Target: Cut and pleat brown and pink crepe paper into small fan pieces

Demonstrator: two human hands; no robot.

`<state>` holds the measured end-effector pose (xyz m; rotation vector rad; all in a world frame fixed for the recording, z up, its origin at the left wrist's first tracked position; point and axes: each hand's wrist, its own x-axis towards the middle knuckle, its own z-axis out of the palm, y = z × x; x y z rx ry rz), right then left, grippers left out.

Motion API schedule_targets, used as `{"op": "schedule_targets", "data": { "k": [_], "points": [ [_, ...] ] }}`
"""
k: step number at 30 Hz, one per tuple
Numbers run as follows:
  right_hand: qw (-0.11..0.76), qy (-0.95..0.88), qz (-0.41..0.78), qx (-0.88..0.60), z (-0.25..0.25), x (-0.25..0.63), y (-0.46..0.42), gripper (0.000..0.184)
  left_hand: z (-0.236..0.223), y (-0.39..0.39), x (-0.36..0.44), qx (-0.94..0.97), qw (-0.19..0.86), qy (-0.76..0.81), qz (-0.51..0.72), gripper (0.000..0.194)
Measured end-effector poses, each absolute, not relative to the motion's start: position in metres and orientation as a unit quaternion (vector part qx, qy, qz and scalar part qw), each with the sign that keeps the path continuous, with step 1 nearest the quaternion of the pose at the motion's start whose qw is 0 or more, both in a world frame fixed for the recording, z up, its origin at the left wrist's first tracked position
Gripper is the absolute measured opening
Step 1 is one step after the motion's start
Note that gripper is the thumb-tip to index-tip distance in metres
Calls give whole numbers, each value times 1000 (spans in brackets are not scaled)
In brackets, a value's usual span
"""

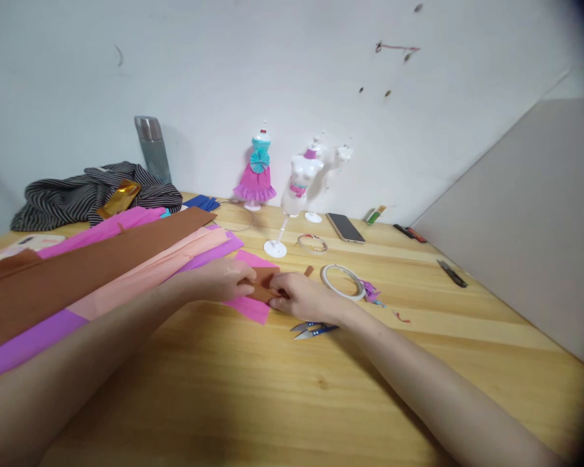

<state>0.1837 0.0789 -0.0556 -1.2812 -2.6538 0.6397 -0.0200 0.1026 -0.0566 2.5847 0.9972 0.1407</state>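
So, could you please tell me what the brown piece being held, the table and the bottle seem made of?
Brown piece: perhaps paper or thin cloth, matte, without highlights.
Table: apparently wood, smooth, with streaked grain and a knot.
Bottle: cap probably polished metal, silvery; body unclear.

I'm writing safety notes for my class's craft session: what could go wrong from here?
The snips lie with blades apart beside the right hand; a careless shift might nick the wrist.
The brown piece, held by the right hand and left hand, could crease or tear if pulled hard.
The nearest dress form stands on a thin stem just beyond the hands, so a knock might topple it.
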Motion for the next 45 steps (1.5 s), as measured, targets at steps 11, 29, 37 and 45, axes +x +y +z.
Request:
{"op": "schedule_targets", "data": {
  "k": [11, 29, 37, 45],
  "points": [
    [64, -873, 250, -414, -63, 185, 83, 12, -56, 98, -20, 923, 181, 340, 7, 11],
    [46, -882, 229, -410, -57, 182, 79, 22, -62, 98, -16, 906, 185, 381, 15, 19],
    [38, -889, 182, -419, -57, 180, 73, 7, -61, 95, -16, 915, 176, 361, 28, 21],
    [26, -877, 237, -417, -57, 183, 79, 12, -61, 101, -20, 908, 215, 359, -5, 4]
  ]
}}
